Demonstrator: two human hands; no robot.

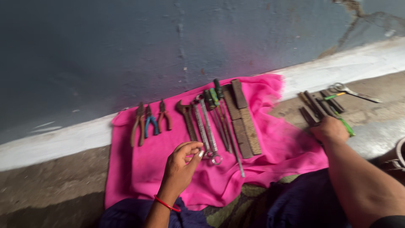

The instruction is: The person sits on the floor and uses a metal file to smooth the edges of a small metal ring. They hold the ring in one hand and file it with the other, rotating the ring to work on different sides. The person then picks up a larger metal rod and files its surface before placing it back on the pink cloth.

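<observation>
Lap: dark blue clothing [295,202] fills the near edge, with a patch of green patterned fabric [236,202] between the arms.
Left wrist: a thin red band [166,204] circles it.
Left hand [181,166]: it hovers low over the near part of the pink cloth [139,169], fingers curled loosely and thumb close to the fingertips; it grips nothing that shows, and its fingertips sit just beside the ring ends of the spanners [209,135].
Right hand [330,128]: it reaches out to the right, off the cloth, and rests on a heap of dark tools [316,107] on the concrete floor [367,114]; the fingers fold over them, but whether they clasp one I cannot tell.
Cloth row, left to right: three pliers [148,120], a brown wrench [187,118], the spanners, green-handled screwdrivers [215,99] and two long brown files [244,122], lying side by side.
Floor heap: a green-handled tool [346,126] lies beside the right hand, and a silver spanner [356,93] lies farther right.
Wall: a blue-grey wall [168,42] with a pale strip [55,143] along its foot stands behind.
</observation>
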